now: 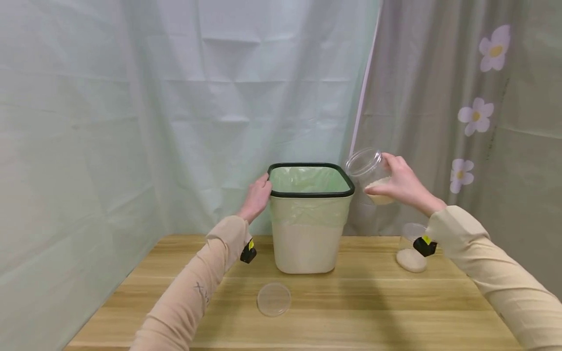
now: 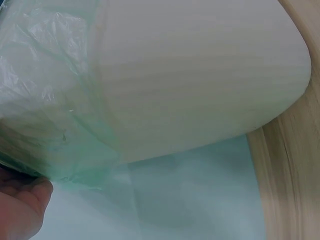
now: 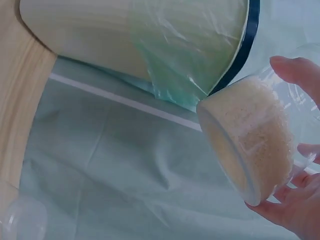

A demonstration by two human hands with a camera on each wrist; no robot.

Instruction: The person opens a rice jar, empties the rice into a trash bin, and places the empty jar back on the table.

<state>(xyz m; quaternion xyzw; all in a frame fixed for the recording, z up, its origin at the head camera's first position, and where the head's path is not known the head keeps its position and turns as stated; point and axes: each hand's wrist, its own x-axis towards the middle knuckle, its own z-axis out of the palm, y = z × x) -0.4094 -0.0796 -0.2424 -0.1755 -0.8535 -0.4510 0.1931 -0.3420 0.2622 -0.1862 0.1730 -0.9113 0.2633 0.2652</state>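
A cream trash can [image 1: 307, 248] with a dark rim [image 1: 309, 195] and a pale green plastic liner [image 1: 303, 178] stands upright on the table. At its left side, my left hand [image 1: 257, 196] grips the rim, the fingertips partly hidden in the left wrist view. My right hand [image 1: 408, 185] holds a clear jar [image 1: 366, 171] to the right of the can, fingers and thumb around its wall. The jar is tilted, its uncovered mouth towards the can. Pale, rice-like grains [image 3: 260, 130] sit in its lower part.
A second clear jar [image 1: 411, 262] with pale grains stands on the wooden table [image 1: 342, 317] at the right, below the right wrist. A clear round lid [image 1: 274, 299] lies in front of the can. Pale curtains [image 1: 246, 97] hang behind the table.
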